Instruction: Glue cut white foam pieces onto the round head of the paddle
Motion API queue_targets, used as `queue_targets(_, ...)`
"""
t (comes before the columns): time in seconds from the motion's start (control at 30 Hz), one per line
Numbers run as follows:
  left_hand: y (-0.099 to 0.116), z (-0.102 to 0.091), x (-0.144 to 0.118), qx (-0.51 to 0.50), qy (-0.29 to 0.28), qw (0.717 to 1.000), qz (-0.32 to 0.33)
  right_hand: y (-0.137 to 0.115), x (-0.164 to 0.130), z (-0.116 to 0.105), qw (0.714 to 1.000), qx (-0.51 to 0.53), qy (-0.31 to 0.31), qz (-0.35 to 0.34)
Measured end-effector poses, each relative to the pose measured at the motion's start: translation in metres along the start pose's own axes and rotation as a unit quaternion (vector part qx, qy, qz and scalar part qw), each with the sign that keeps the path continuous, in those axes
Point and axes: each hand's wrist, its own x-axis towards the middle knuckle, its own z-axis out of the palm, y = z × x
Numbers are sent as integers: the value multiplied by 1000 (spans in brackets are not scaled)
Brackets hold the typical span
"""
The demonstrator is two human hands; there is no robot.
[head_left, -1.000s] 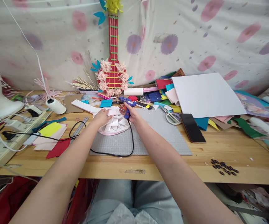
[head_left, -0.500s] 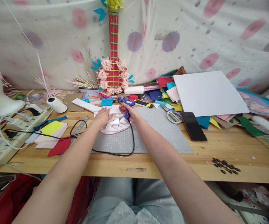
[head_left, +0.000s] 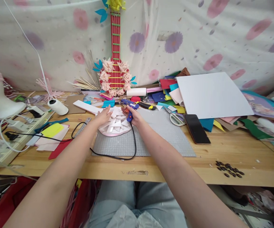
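A round pink-and-white folded paper piece (head_left: 116, 125) lies on the grey cutting mat (head_left: 160, 136). My left hand (head_left: 104, 115) rests on its left side with fingers spread and pressing down. My right hand (head_left: 134, 116) grips a blue hot glue gun (head_left: 130, 110) at the piece's right upper edge, nozzle pointing left toward the paper. The gun's black cord (head_left: 134, 144) loops over the mat toward the left.
A wooden table (head_left: 222, 155) carries a pile of coloured paper and a white sheet (head_left: 213, 95), scissors (head_left: 176, 119), a black phone (head_left: 197, 128), a steel ruler (head_left: 82, 125), a power strip (head_left: 13, 133), dark seeds (head_left: 229, 169) and a red paper guitar (head_left: 115, 57) against the cloth backdrop.
My left hand has shifted slightly up and opened its fingers wider on the paper piece. The glue gun has stayed in nearly the same spot.
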Motion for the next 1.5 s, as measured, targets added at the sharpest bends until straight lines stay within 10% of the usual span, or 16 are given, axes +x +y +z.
queue_targets(0.2, 1, -10, 1, -2, 72, 996, 50, -6, -6, -7, 999, 38, 15, -16)
queue_targets(0.37, 17, -1, -13, 78, 6, 982, 170, -27, -20, -25, 998, 37, 16, -48)
queue_targets(0.8, 20, 5, -13, 137, -23, 975, 173, -62, -56, -101, 994, -29, 50, -97)
queue_targets(1.1, 57, -19, -6, 153, 15, 972, 176, -57, -63, -100, 996, 6, 56, -75)
queue_targets(1.5, 80, 7, -14, 169, -78, 971, 151, -58, -66, -96, 995, 25, 87, -39)
